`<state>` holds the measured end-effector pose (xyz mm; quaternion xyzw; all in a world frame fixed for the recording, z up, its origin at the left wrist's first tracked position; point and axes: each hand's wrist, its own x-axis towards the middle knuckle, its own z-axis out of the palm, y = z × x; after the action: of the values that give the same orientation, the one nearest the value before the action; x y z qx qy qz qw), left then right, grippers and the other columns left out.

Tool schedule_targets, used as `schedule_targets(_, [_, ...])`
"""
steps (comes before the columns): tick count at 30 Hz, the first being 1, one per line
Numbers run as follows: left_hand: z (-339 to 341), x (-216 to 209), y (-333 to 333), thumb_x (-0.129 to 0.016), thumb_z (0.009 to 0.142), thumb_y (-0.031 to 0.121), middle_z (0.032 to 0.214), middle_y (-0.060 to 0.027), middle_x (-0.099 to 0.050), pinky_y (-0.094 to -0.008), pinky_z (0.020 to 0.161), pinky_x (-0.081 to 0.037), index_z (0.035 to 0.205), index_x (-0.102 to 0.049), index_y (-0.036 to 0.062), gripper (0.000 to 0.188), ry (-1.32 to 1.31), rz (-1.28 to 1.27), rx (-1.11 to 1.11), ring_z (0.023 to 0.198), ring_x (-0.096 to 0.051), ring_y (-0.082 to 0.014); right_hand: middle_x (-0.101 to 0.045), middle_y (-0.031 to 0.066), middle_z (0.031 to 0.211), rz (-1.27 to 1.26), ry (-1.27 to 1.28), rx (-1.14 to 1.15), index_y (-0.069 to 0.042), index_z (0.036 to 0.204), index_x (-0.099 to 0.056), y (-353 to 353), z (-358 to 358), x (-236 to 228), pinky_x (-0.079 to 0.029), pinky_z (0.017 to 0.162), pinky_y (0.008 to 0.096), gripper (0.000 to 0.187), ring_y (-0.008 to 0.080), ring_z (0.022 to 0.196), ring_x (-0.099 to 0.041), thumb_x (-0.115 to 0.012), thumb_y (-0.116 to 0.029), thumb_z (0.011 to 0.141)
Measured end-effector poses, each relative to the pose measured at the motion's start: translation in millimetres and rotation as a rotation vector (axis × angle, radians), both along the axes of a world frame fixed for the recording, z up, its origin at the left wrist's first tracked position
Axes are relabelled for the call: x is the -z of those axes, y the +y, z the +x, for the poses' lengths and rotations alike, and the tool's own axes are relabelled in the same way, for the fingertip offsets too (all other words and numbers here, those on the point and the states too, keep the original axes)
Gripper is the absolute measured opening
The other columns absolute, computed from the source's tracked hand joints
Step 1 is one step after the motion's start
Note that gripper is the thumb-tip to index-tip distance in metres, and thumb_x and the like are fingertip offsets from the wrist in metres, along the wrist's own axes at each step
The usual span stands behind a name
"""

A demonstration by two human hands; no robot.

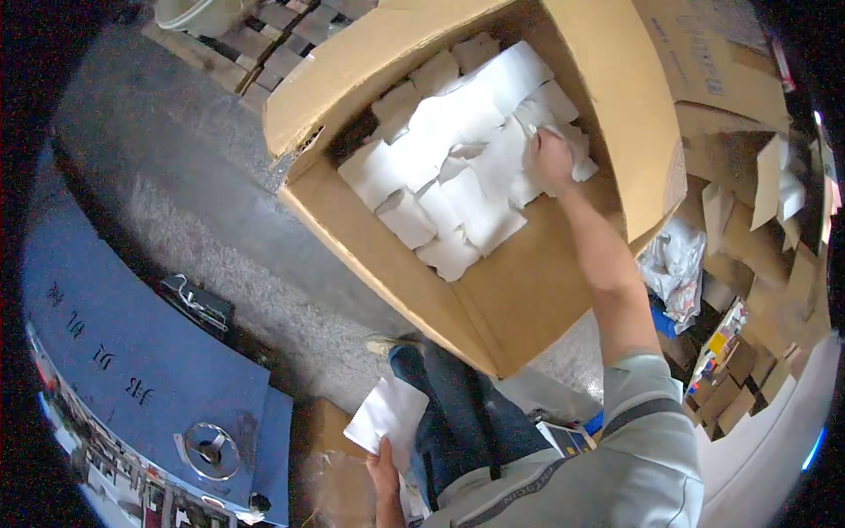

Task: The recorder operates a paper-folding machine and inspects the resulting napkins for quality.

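Note:
In my left hand [383, 475] is a thin white sheet [392, 412] with a zigzag-cut edge, pinched by its lower part in front of my legs. I cannot tell whether it is cloth or paper. My right arm reaches into a large open cardboard box [528, 330]. Inside lie overlapping stacks of white pieces [466, 110], some curling at the edges. On the right side of these stacks rests my right hand [553, 160], its fingers curled closed at the edge of a white piece. The fingertips are partly hidden.
A blue cabinet with a handwheel [211, 451] stands at lower left, near a smaller cardboard box [330, 475]. Flattened cardboard [704, 70] and a clear plastic bag [676, 268] lie on the right. A pallet [255, 53] with a white bucket [198, 13] sits at far left.

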<state>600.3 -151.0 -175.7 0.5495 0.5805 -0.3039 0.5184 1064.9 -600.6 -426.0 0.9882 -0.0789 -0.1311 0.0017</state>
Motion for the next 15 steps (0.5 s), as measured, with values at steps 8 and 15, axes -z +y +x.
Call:
schedule_targets(8, [12.7, -30.1, 13.0, -0.066, 0.091, 0.014, 0.124, -0.0125, -0.057, -0.0351, 0.096, -0.043, 0.131, -0.048, -0.0051, 0.048, -0.136, 0.080, 0.204, 0.110, -0.054, -0.0229, -0.065, 0.0197, 0.093, 0.331, -0.338, 0.105, 0.002, 0.094, -0.062, 35.5, -50.3, -117.5, -0.048, 0.078, 0.0432, 0.021, 0.0347, 0.087, -0.062, -0.049, -0.014, 0.090])
schedule_targets(15, [84.1, -114.5, 21.7, -0.058, 0.083, -0.006, 0.149, -0.0277, -0.029, -0.0374, 0.110, -0.028, 0.153, 0.000, 0.0063, 0.091, -0.583, 0.567, 0.435, 0.134, -0.037, -0.0365, -0.060, 0.0086, 0.119, 1.897, 0.106, 0.660, -0.003, 0.122, -0.051, 81.4, -99.2, -234.4, -0.053, 0.085, 0.0380, 0.038, 0.0205, 0.097, -0.062, -0.050, -0.021, 0.088])
